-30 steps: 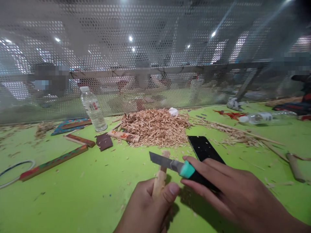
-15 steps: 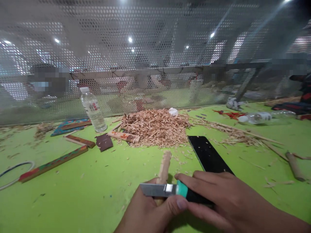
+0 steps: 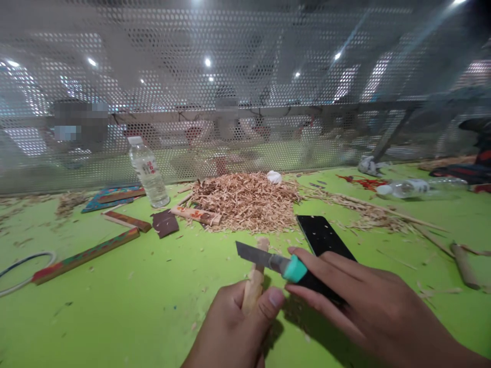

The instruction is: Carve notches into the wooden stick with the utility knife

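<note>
The left hand's [image 3: 240,324] fingers clasp the lower part of a notched wooden stick [image 3: 253,292] above the green surface [image 3: 134,317], apparently to steady it and leave its far end exposed. The right hand's [image 3: 368,301] fingers grip a utility knife [image 3: 294,268], angling its blade across that end, clear of the left thumb.

head-worn view, single. looking forward and down from above the near side of the green tabletop [image 3: 115,312], facing the perforated screen [image 3: 172,76] nearly square-on. set close to the left hand [image 3: 238,324] and right hand [image 3: 368,301], low in frame; farther from the screen across the back.
</note>
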The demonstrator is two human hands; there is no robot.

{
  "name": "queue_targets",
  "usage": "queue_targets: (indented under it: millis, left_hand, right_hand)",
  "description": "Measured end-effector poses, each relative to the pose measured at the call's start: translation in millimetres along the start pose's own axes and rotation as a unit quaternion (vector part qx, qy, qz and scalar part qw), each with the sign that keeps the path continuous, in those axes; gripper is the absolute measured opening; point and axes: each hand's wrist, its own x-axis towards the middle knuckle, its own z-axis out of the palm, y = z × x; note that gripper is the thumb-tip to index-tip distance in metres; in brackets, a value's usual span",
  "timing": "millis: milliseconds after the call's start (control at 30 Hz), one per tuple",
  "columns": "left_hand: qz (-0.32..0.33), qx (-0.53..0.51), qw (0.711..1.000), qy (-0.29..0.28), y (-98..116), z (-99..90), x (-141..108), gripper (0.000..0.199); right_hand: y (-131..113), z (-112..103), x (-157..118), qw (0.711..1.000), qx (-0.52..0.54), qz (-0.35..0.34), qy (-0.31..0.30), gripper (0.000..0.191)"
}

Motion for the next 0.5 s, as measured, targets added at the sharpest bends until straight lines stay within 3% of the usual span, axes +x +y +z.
queue_targets:
  millis: [67, 267, 400, 500]
  left_hand:
    - [-0.007, 0.004, 1.0, -0.017, -1, -1.4, 0, 0.07]
    - [-0.016, -0.017, 0.999, -0.04, 3, -3.7, -1, 0.075]
    - [-0.017, -0.018, 0.998, -0.063, 9, -3.9, -2, 0.084]
    - [-0.005, -0.026, 0.999, -0.04, 6, -3.6, -1, 0.068]
  right_hand:
    - [5, 0, 2, 1.0, 0.026, -0.003, -0.01, 0.039]
    - [3, -7, 11, 0.985, 0.117, -0.031, -0.124, 0.053]
    - [2, -8, 12, 0.982, 0.127, -0.033, -0.133, 0.054]
    - [2, -7, 10, 0.987, 0.104, -0.04, -0.116, 0.054]
